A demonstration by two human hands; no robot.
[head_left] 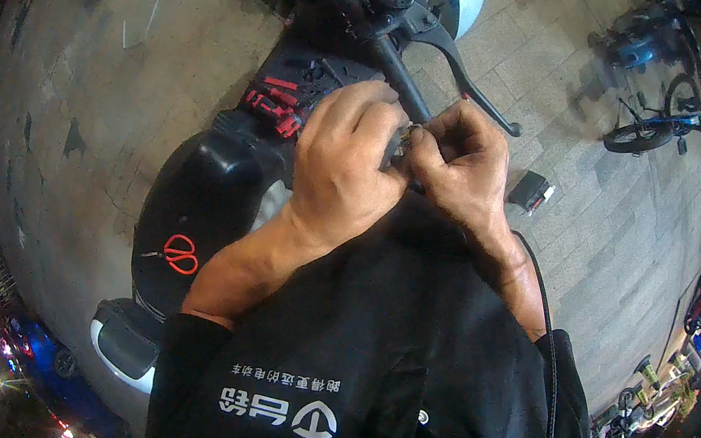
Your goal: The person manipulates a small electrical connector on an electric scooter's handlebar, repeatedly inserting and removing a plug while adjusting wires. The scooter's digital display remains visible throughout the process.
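Note:
My left hand point(348, 151) and my right hand point(461, 157) meet just in front of the handlebar grip point(399, 80) of a scooter. The fingers of both are closed, thumbs and fingertips pinched around a small part point(402, 140) with a metallic glint. My fingers cover most of it, so its kind does not show. Beyond my right hand, the black brake lever point(463, 75) curves along the grip. Several red tool-like pieces point(274, 103) lie on the scooter's dark floorboard, past my left hand.
A red cord loop point(181, 255) rests on the black scooter seat point(196, 183). A small black box point(529, 190) sits on the paving to the right. Parked bicycles point(659, 127) stand farther right. A thin black cable point(544, 317) hangs beside my right arm.

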